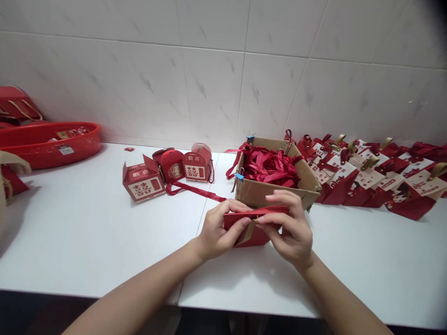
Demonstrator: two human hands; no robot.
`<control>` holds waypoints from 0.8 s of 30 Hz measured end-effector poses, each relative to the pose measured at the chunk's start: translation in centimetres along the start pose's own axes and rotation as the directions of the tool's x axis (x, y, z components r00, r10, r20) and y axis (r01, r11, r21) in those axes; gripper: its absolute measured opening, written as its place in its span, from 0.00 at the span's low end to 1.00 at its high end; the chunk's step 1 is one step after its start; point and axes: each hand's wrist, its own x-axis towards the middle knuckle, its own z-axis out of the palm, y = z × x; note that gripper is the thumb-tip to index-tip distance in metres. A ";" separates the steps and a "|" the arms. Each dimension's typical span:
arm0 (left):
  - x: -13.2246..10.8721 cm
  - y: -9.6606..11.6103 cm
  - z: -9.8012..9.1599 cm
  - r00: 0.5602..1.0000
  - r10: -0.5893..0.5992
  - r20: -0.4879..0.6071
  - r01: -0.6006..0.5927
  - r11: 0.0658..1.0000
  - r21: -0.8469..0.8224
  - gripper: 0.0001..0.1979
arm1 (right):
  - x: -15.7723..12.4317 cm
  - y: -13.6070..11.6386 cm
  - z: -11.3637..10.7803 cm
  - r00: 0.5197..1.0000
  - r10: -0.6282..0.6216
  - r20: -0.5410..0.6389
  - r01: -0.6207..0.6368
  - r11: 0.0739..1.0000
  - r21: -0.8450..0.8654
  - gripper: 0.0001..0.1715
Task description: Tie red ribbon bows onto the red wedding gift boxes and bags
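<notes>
Just nearside of the cardboard box (249, 195), the left hand (219, 230) pinches the red gift box (257, 239) at its top edge, the right hand (295, 230) nips mid-edge, and it's likely light, stiffish, crease-prone card, best gripped up there!

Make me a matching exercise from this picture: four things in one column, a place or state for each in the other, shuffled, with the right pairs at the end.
Column one
1. Small red box
2. Cardboard box
3. Red basin
4. Blue clips

Column two
A. At the left, with a white label on its side
B. Fixed on the brown container's edge
C. Between the left hand and the right hand
D. Heaped with red ribbons

Right pairs: 1-C, 2-D, 3-A, 4-B
</notes>
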 end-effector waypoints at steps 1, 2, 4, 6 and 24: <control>0.0 -0.1 0.0 1.000 -0.027 -0.009 0.027 1.000 0.000 0.04 | 0.0 0.0 0.0 1.000 0.012 0.020 -0.013 1.000 0.006 0.11; 0.0 -0.2 -0.1 0.998 -0.059 -0.018 0.059 0.998 -0.003 0.03 | 0.0 0.0 -0.1 0.999 0.027 0.044 -0.028 0.999 0.024 0.10; 0.1 -0.3 -0.1 0.991 -0.127 -0.038 0.127 0.992 -0.016 0.03 | 0.0 -0.1 0.0 0.992 0.092 0.088 -0.102 0.989 0.111 0.09; 0.2 -0.4 -0.2 0.982 -0.177 -0.063 0.175 0.984 -0.030 0.04 | -0.2 0.0 0.1 0.974 0.200 0.110 -0.221 0.946 0.236 0.08; 0.6 -0.2 0.5 0.949 -0.226 -0.221 0.255 0.961 0.109 0.06 | -0.9 -0.7 2.2 0.920 0.392 -0.006 -0.381 0.897 0.223 0.03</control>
